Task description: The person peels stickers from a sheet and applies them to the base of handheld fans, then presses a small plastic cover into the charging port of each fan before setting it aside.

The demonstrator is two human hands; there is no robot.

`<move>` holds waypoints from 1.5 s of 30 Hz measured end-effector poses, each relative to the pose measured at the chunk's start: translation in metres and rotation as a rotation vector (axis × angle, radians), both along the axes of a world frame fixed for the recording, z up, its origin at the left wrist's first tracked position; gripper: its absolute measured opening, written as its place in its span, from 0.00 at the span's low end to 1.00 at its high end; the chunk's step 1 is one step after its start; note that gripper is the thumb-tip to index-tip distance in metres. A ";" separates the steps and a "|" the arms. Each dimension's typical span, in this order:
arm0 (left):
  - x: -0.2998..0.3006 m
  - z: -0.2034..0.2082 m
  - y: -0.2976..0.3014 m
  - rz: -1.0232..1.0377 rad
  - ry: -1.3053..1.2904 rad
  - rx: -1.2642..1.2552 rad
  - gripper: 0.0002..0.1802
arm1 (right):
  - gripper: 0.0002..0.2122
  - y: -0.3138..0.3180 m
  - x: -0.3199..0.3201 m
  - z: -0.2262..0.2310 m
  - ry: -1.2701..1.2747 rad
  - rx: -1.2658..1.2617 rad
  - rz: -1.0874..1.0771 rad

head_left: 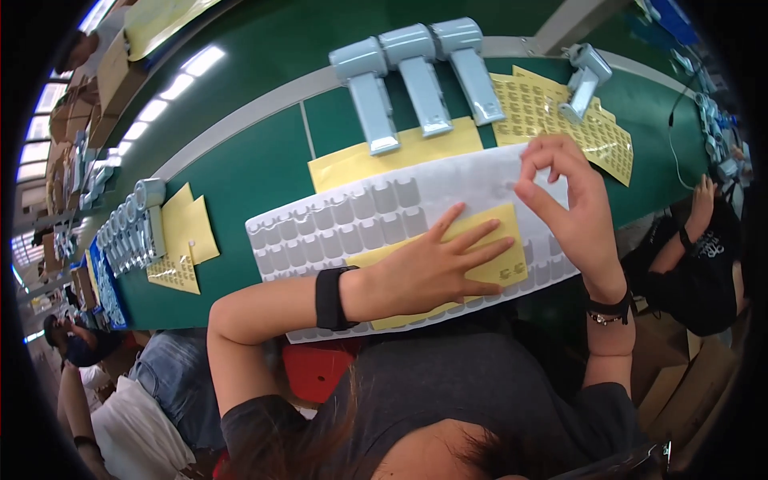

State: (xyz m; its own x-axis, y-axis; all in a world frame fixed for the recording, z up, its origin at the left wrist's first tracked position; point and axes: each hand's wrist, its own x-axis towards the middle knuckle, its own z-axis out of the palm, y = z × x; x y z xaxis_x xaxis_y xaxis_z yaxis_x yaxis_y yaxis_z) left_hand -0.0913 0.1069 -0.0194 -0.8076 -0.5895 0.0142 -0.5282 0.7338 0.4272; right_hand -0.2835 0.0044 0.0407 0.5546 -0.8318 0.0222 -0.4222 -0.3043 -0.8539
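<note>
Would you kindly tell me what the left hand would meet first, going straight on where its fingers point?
Across the white sheet, the left hand would probably meet the right hand first, though relative heights are unclear.

red seat: lower centre | cardboard: lower right | black-clad co-worker: right

Green workbench and co-workers show a workshop.

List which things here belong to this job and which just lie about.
Belonging, apparently: white sheet with grey rounded shapes; yellow paper sheet under the left hand; glossy pale-blue plastic handheld devices.
Lying about, apparently: brown cardboard box; red plastic seat.
</note>
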 end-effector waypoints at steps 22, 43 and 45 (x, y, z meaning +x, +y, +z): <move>0.113 0.033 -0.015 0.435 -0.043 0.032 0.21 | 0.06 -0.042 0.127 -0.074 0.131 -0.463 0.082; 0.110 -0.005 -0.157 1.119 0.153 -0.065 0.42 | 0.47 -0.101 0.134 -0.087 0.176 -0.545 -0.312; 0.127 -0.013 -0.176 1.073 0.219 -0.022 0.39 | 0.48 -0.110 0.146 -0.082 0.117 -0.554 -0.278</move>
